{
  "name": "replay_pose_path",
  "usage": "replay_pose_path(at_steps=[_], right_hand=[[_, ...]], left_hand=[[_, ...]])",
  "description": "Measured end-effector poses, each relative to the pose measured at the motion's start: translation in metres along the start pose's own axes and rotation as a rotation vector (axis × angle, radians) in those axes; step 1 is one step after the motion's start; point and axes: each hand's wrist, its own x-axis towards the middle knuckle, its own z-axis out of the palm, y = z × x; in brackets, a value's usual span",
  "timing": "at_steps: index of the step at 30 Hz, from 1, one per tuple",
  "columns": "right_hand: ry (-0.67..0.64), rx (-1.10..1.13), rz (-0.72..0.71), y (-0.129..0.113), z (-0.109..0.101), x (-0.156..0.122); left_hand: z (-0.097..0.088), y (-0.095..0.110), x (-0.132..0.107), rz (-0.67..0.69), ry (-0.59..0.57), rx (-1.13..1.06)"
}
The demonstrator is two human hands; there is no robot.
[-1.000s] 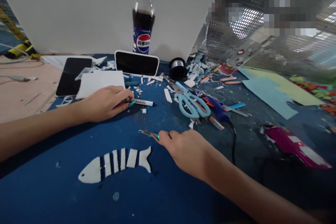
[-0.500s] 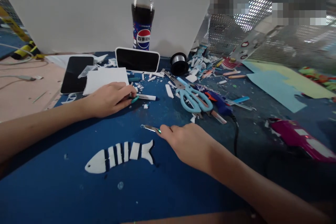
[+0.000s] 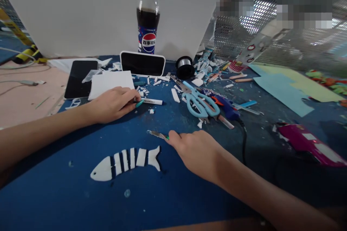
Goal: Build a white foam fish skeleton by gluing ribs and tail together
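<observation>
Two bare hands out over one blue desk (image 3: 54,202). Left hand (image 3: 114,104) down on the desk, grip closed on the teal end of one white pen (image 3: 151,101) lying flat and pointing right. Right hand (image 3: 197,151) nearer and lower, grip pinched shut on one thin knife (image 3: 156,135), blade aimed left and low over the desk, contact with it not clear. Just below the blade, one white fish (image 3: 126,160) flat on the desk, cut into strips with blue gaps, tail toward the right hand, head to the left, touched by neither hand. Behind the left hand, one white sheet (image 3: 111,81). Left of that, one flat phone (image 3: 81,78); behind it, one propped phone (image 3: 142,64) in a white case: two phones in all. One cola bottle (image 3: 148,18) upright behind the propped phone, against one white board (image 3: 81,7). One black spool (image 3: 185,66) just right of that phone. One pair of scissors (image 3: 200,101) right of the pen, beside one blue glue gun (image 3: 227,110) with one black cord (image 3: 243,140) trailing toward the near edge. White scraps (image 3: 175,95) strewn between phones and scissors, too small and too many to count. Far right, two overlapping papers: one blue paper (image 3: 282,94), one yellow paper (image 3: 311,86). Nearer, one magenta object (image 3: 306,144), blurred.
</observation>
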Motion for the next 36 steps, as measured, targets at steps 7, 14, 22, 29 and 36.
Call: replay_pose_path(at_steps=[7,14,22,29,36], right_hand=[[0.109,0.033,0.122,0.014,-0.006,-0.003],[0.278,0.045,0.339,0.026,-0.01,-0.007],[0.393,0.139,0.419,0.027,-0.001,0.002],[0.445,0.195,0.346,0.024,0.002,0.002],[0.49,0.216,0.394,0.024,0.006,0.003]], left_hand=[[-0.007,0.019,-0.002,0.052,-0.012,-0.164],[-0.003,0.044,-0.008,0.008,-0.203,-0.428],[0.006,0.049,0.0,-0.053,-0.184,-0.455],[0.002,0.056,0.002,-0.066,-0.248,-0.444],[-0.003,0.058,0.006,0.025,-0.296,-0.434]])
